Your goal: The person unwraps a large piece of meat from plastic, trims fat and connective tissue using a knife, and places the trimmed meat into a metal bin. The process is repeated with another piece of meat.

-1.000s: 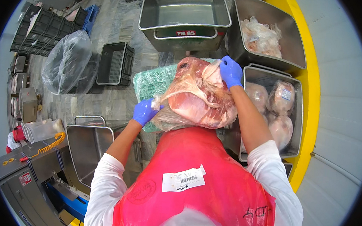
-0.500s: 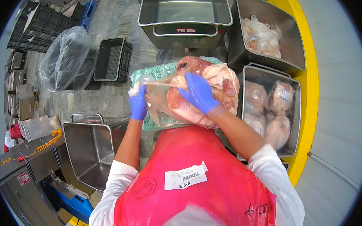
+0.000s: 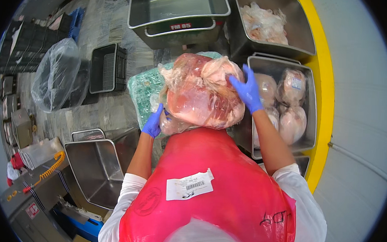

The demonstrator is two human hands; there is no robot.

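A large raw cut of meat [image 3: 199,101], pink with pale fat, lies in a clear plastic bag [image 3: 171,125] in front of my apron. Beneath it is a green board or tray [image 3: 141,89] covered in clear film. At the lower left corner of the meat, my left hand [image 3: 152,124], in a blue glove, grips loose plastic between thumb and fingers; some fingertips are hidden. My right hand [image 3: 248,92], also blue-gloved, has its fingers spread at the meat's right side, touching or just beside it. Bunched film lies over the meat's upper left.
Wrapped meat pieces [image 3: 291,122] fill a metal bin [image 3: 312,101] on the right. Behind it, another bin [image 3: 305,34] contains crumpled plastic. A large metal tub [image 3: 136,11] stands ahead, and a tilted metal bin [image 3: 89,159] at left. Further left are a dark crate [image 3: 121,68] and a plastic-lined container [image 3: 56,77].
My right hand has left the bag's stretched plastic and moved right with fingers spread. My left hand has come down to the meat's lower left corner. The plastic now lies against the meat.
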